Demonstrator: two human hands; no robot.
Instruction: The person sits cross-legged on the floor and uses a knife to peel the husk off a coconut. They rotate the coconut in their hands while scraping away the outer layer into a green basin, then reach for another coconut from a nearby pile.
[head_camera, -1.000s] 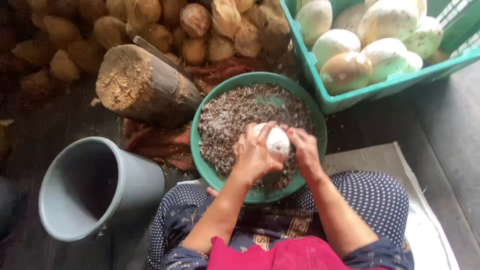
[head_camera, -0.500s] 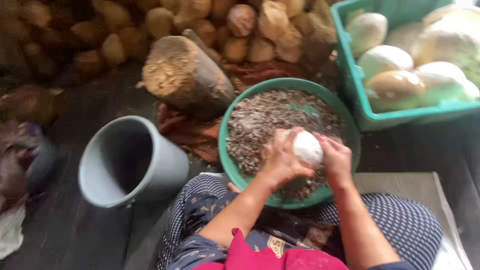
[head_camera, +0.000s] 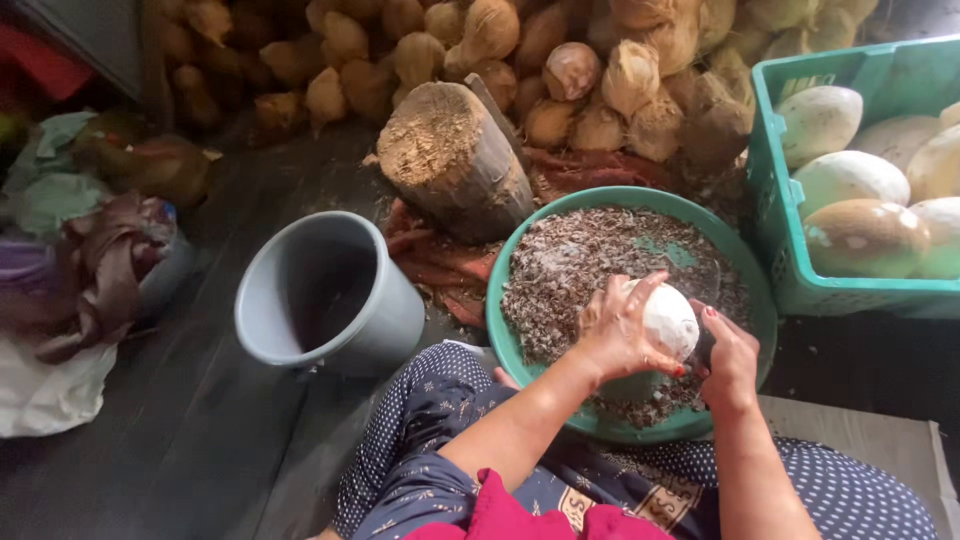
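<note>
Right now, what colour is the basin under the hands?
Green, the basin; the head view shows it best.

Smooth white coconut (head_camera: 668, 318), rough wooden log (head_camera: 455, 160) (fibrous top), glossy plastic basin (head_camera: 520, 345).

A: Identify the items at left.
B: A grey bucket (head_camera: 325, 295), tilted, mouth facing left; crumpled cloth and bags (head_camera: 85, 265) at the far-left edge.

A: And at the far side?
B: A wooden stump (head_camera: 455, 160), with a heap of brown husked coconuts (head_camera: 520, 60) behind it. At right, a green crate (head_camera: 775, 215) holds pale peeled coconuts (head_camera: 865, 235).
</note>
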